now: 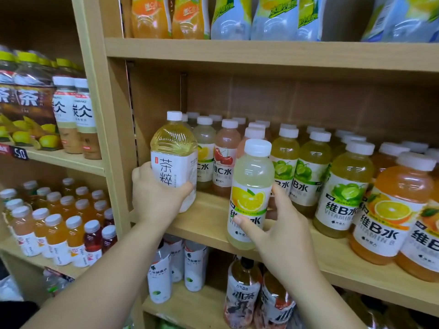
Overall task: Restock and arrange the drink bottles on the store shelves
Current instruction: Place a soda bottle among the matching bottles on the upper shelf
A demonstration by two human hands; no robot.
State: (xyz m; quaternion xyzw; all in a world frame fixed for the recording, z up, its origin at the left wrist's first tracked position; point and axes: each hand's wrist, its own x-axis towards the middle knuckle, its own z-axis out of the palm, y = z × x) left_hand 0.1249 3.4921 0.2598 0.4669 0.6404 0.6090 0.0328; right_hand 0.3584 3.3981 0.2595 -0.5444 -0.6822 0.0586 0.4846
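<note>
currently two bottles in hand at the middle shelf (209,217). left hand (154,198) grips the big tea bottle (174,160) low on its white label, thumb in front, fingers curled behind. bottle upright, long axis vertical, white cap up, label facing out. it stands at the shelf's left end, just beside the side panel (142,115).

right hand (282,231) holds the lemon bottle (251,193) by its lower half, thumb across the label. also upright, cap up, leaning slightly, at the shelf's front edge. cannot tell if its base rests on the board.

behind it: cherry bottle (225,157) and rows of green-label bottles (306,167) crowd the space. orange bottles (392,210) fill the right end, near the front edge.
</note>
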